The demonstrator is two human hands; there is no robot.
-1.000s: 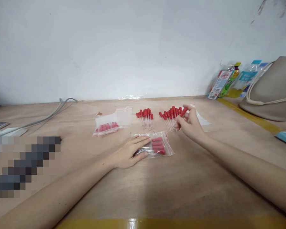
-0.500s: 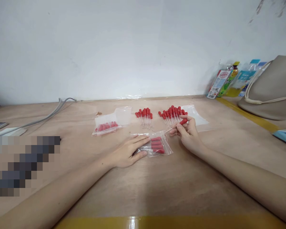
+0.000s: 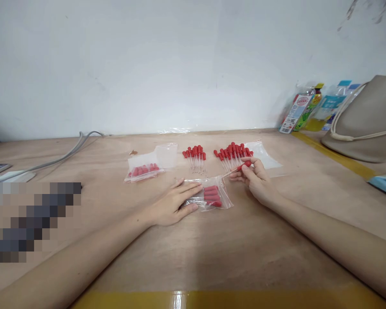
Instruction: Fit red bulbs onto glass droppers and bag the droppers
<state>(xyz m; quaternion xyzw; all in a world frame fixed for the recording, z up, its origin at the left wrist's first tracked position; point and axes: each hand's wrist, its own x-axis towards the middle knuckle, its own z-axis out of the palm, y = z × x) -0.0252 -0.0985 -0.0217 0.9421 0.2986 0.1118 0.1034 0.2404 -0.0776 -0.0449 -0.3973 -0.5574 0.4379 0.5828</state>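
My left hand [image 3: 176,204] lies flat, fingers stretched, over the left part of a clear zip bag [image 3: 225,201]. Inside that bag are several droppers with red rubber bulbs [image 3: 212,196]; my fingers partly cover their tubes. Between the thumb and fingers of my right hand [image 3: 255,178] is a red-bulbed dropper [image 3: 245,165], its thin tube slanting down-left to the bag's upper right edge. I cannot tell whether the tip is inside the bag. Behind the right hand lies a pile of droppers [image 3: 233,150], and a smaller group of droppers [image 3: 195,152] lies left of it.
Another clear bag of droppers [image 3: 144,170] lies to the left. A flat white bag [image 3: 263,154] is partly under the right pile. Bottles [image 3: 328,107] and a beige bag [image 3: 369,120] stand at the right. A grey cable [image 3: 67,154] runs across the table's left side.
My right hand has shifted very slightly, with the dropper still in its fingers and its tube tip close to the bag's edge. My left hand stays in place on the bag.
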